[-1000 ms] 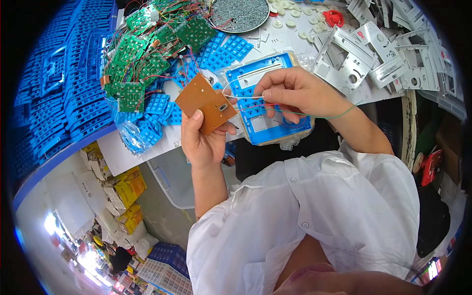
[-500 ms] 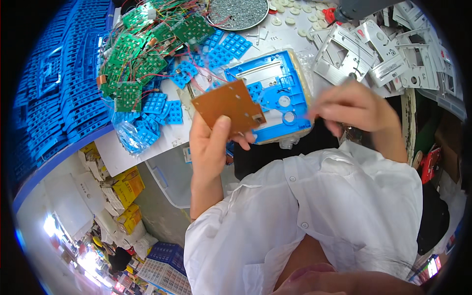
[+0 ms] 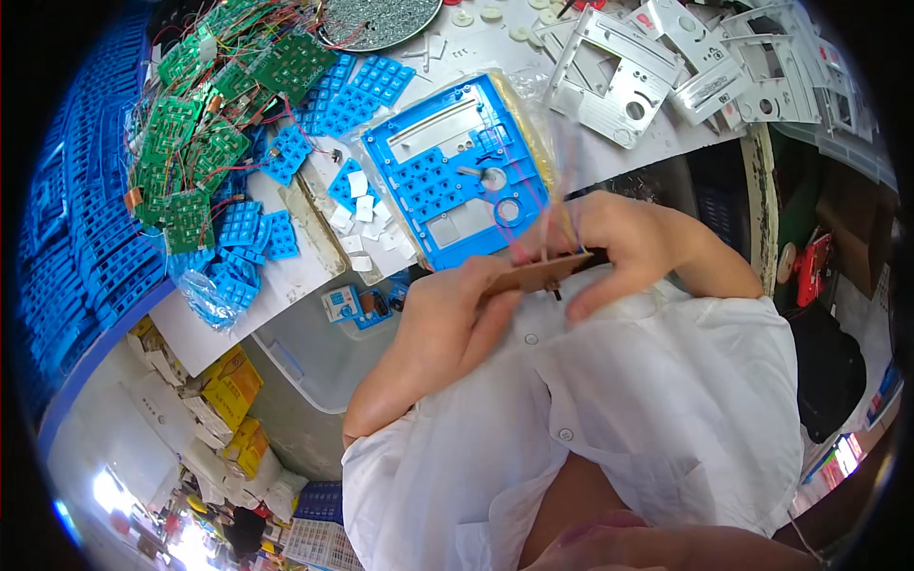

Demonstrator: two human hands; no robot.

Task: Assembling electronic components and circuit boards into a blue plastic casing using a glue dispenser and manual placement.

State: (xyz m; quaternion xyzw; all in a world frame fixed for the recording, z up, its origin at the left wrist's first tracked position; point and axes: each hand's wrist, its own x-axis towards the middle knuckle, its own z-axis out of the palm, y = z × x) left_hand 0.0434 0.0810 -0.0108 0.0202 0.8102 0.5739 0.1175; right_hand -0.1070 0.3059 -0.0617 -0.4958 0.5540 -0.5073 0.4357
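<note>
My left hand [image 3: 452, 319] grips a brown circuit board [image 3: 533, 274], tilted nearly edge-on in front of my shirt. Thin wires [image 3: 547, 214], blurred, rise from behind it. My right hand [image 3: 619, 247] is at the board's right end, thumb apart below and fingers above by the wires; its fingertips are partly hidden. Just beyond both hands lies a blue plastic housing [image 3: 419, 233] with its inside facing up. A blue keypad [image 3: 428, 181], silvery panels and a round ring sit in it. Under the housing is plastic wrapping [image 3: 533, 133].
Green circuit boards with wires [image 3: 195, 143] are heaped at left, beside blue keypads [image 3: 238, 228] and stacked blue housings [image 3: 86, 209]. White squares [image 3: 362, 205] lie near the table edge. A metal tray [image 3: 381, 43] holds small parts. Silver panels [image 3: 609, 81] crowd the right; a clear bin [image 3: 319, 366] stands below.
The circuit board has come closer to my body and turned from flat-facing to nearly edge-on. My right hand has moved left to it. The view has shifted, showing white squares beside the housing.
</note>
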